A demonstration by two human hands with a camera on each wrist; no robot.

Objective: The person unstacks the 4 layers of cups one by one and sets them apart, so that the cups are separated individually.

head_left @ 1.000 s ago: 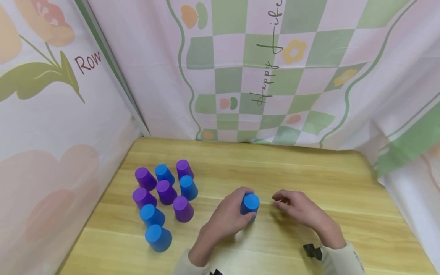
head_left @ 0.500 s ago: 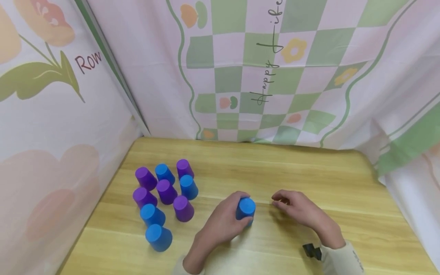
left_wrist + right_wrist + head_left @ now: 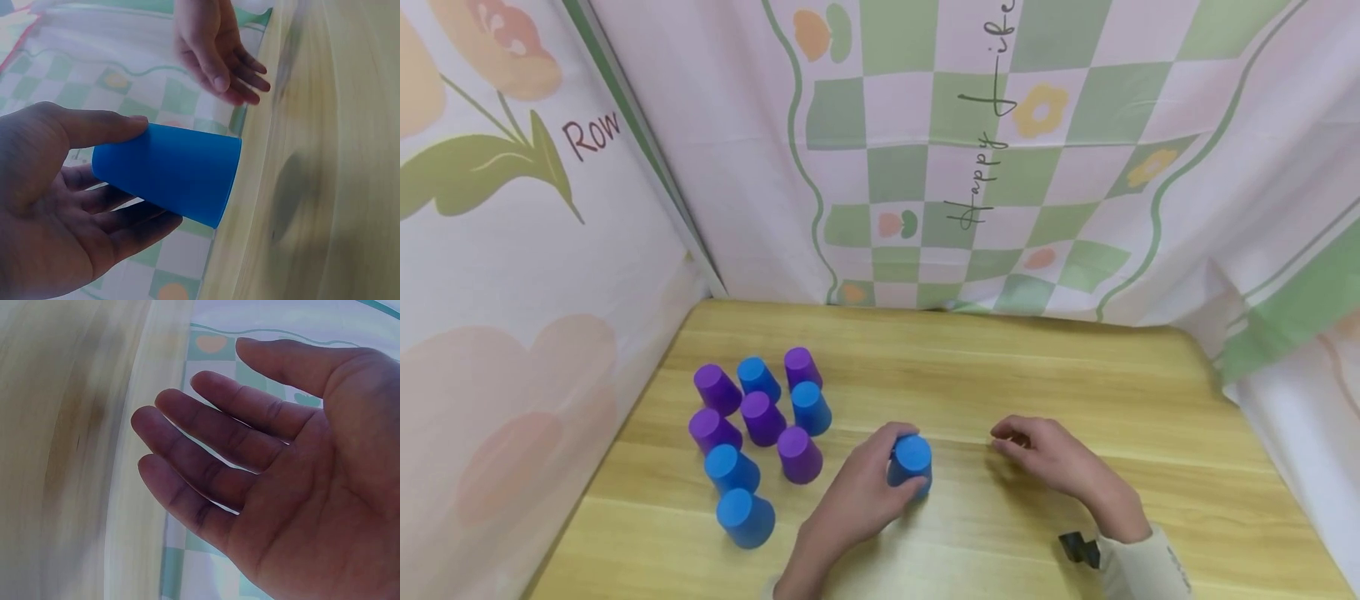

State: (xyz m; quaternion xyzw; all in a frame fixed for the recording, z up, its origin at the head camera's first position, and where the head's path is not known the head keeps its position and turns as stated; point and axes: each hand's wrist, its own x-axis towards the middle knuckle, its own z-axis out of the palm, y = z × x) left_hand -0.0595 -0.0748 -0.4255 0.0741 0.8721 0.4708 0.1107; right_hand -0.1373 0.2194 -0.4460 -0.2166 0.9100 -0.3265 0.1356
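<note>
My left hand (image 3: pixel 863 492) grips a blue cup (image 3: pixel 914 457), which is upside down with its narrow base up. In the left wrist view, thumb and fingers hold the cup (image 3: pixel 178 169) from opposite sides, and its rim hangs a little above the table, over its shadow. My right hand (image 3: pixel 1051 454) is held to the right of that cup, apart from it. The right wrist view shows this palm (image 3: pixel 306 494) with loosely extended fingers and nothing in it. To the left stand several upturned cups, among them a purple cup (image 3: pixel 801 456) and a blue cup (image 3: pixel 746 518).
The wooden table (image 3: pixel 1000 367) carries the grouped cups on its left half. Behind it hangs a checked curtain (image 3: pixel 947 175), and a printed cloth wall (image 3: pixel 512 275) rises along the left edge. A black piece (image 3: pixel 1079 550) is at the right sleeve.
My left hand has moved left and slightly nearer the body with the blue cup in its grip. The right hand and the standing cups have stayed in place.
</note>
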